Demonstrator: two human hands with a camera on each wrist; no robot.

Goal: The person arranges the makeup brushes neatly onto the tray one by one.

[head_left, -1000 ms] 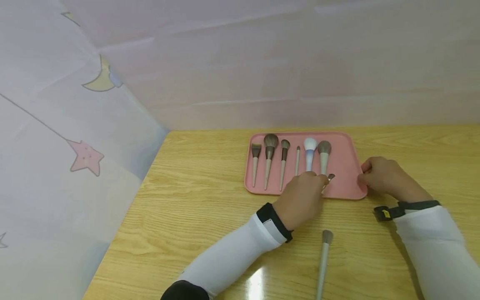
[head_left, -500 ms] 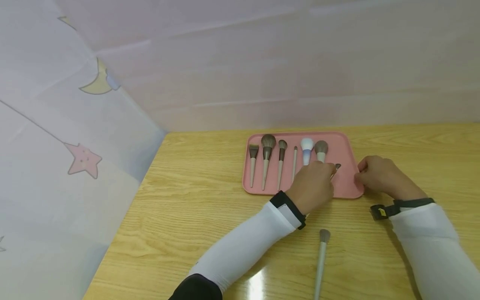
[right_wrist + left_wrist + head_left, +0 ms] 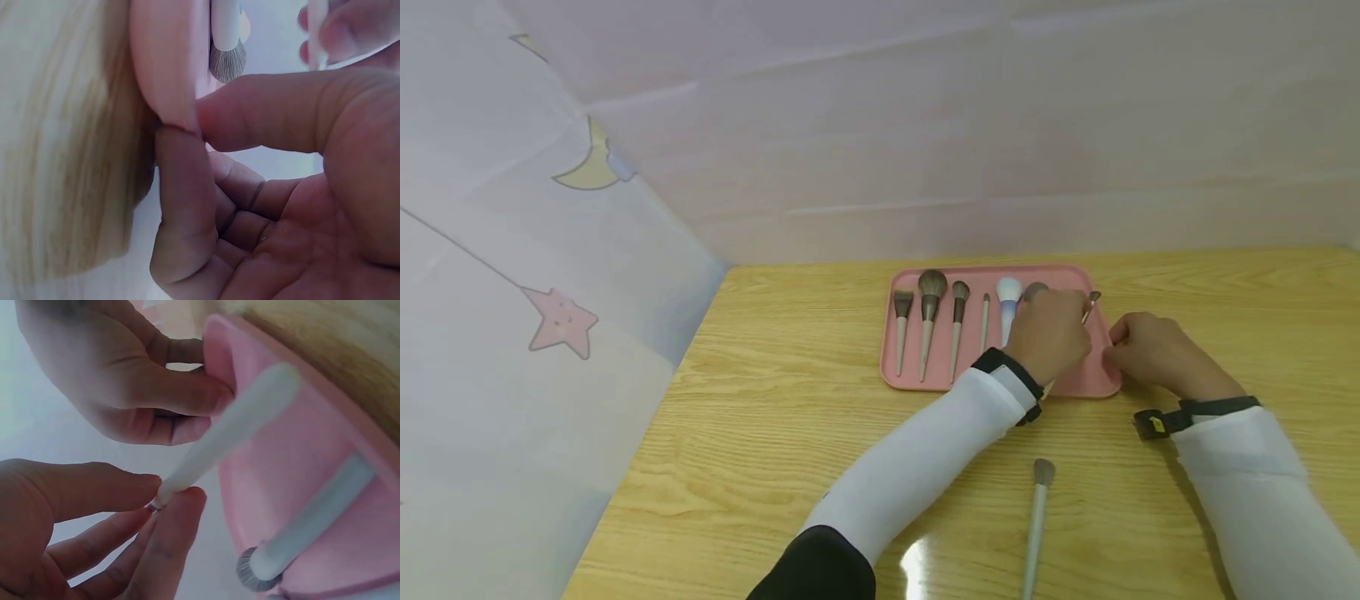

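Observation:
A pink tray lies at the back of the wooden table with several makeup brushes laid side by side in it. My left hand hovers over the tray's right part and pinches a thin small brush between thumb and fingers. The left wrist view shows this pinch on the brush's white handle. My right hand pinches the tray's right rim between thumb and index finger. A grey-handled brush lies alone on the table in front of the tray.
A pale cloth with a star and a moon hangs along the table's left side, and a plain cloth covers the back wall. Bare wood table stretches to the left and front of the tray.
My left hand has carried the small brush from the tray's front edge toward its back right corner. The right hand has kept its hold on the tray rim.

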